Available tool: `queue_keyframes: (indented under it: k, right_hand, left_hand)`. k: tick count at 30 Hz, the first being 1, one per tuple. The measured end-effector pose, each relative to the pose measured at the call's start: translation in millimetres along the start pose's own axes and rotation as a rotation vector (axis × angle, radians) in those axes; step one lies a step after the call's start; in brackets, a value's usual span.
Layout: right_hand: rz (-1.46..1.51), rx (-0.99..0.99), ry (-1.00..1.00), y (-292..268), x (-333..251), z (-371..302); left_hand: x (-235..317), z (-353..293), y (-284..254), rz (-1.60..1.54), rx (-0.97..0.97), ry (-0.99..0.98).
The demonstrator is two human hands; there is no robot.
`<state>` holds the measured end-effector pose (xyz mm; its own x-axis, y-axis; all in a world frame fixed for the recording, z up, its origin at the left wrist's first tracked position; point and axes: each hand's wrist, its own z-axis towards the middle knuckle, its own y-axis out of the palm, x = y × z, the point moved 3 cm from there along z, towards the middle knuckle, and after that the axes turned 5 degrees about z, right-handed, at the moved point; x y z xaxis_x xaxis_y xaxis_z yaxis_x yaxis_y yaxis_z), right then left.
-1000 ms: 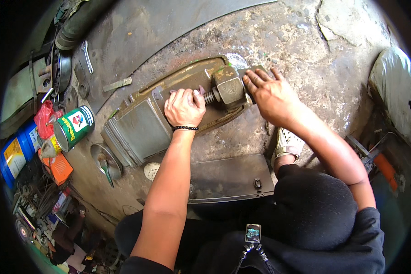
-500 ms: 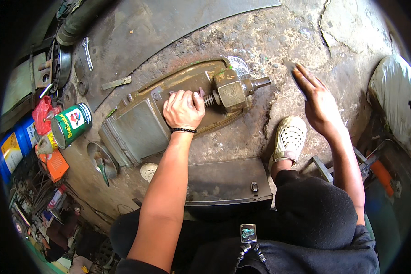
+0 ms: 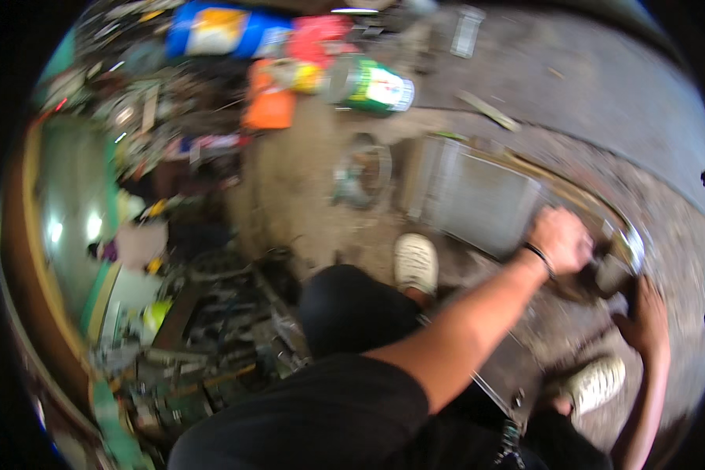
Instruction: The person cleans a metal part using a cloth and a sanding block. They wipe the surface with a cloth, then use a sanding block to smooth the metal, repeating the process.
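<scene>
A heavy grey-brown machine vise (image 3: 489, 196) lies on the concrete floor, blurred by motion. My left hand (image 3: 562, 239), a dark bead bracelet at its wrist, is closed in a fist on the vise near its screw. Blur and the hand itself hide what exactly the fingers grip. Beside the vise's block-shaped screw end (image 3: 615, 270) is my right hand (image 3: 647, 317), fingers stretched and thumb apart. Whether those fingertips touch the metal is too smeared to tell.
A round bowl (image 3: 385, 168) stands left of the vise. Beyond it are a green can (image 3: 372, 86), an orange box (image 3: 268, 102), a red plastic bag (image 3: 321, 39) and a blue bucket (image 3: 239, 33). A flat metal strip (image 3: 489, 111) lies behind the vise. Tools clutter the left.
The view has swung left, so the vise and both hands appear farther right. My right hand, formerly raised apart with a dark flat piece along its fingers, is now close to the vise's screw end.
</scene>
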<state>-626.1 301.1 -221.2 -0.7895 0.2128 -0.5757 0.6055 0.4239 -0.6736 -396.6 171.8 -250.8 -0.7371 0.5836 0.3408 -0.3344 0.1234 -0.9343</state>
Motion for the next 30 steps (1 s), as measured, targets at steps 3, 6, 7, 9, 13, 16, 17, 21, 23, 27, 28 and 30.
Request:
queue_keyframes:
  k: [3, 6, 7, 9, 13, 16, 17, 21, 23, 27, 28, 30]
  right_hand:
    - [0.065, -0.036, 0.019, 11, 25, -1]
    - [-0.039, -0.019, -0.066, 23, 57, 0]
    - [0.036, -0.046, -0.066, 27, 66, 3]
    - [0.117, -0.008, -0.139, 33, 77, 8]
    - [0.237, 0.028, -0.179, 40, 67, 14]
    - [0.311, 0.003, -0.146, 34, 55, 12]
    - [0.329, -0.009, -0.135, 30, 54, 8]
    - [-0.026, -0.064, -0.120, 20, 59, 6]
    - [0.085, -0.038, -0.092, 17, 64, 9]
    - [0.098, 0.106, -0.352, -1, 42, 0]
    - [0.040, 0.162, -0.364, -3, 32, -11]
    - [-0.068, 0.047, -0.184, -14, 15, -11]
  left_hand:
    - [1, -4, 12, 0.037, -0.012, 0.003]
    - [-4, -9, 28, -0.014, -0.025, -0.016]
    - [-6, -11, 33, -0.006, -0.017, -0.033]
    - [-6, -14, 40, 0.056, -0.009, -0.021]
    - [-5, -13, 40, 0.020, -0.059, -0.042]
    - [-4, -8, 23, 0.028, -0.028, -0.028]
    - [0, -7, 17, 0.035, -0.060, -0.036]
    - [-7, 2, -4, 0.159, -0.232, 0.000]
    - [-4, 6, -2, 0.248, -0.389, -0.004]
    - [-4, 3, -14, 0.275, -0.111, 0.039]
    - [0, 0, -16, 0.248, -0.018, 0.085]
    - [-8, -1, -13, 0.185, 0.073, 0.098]
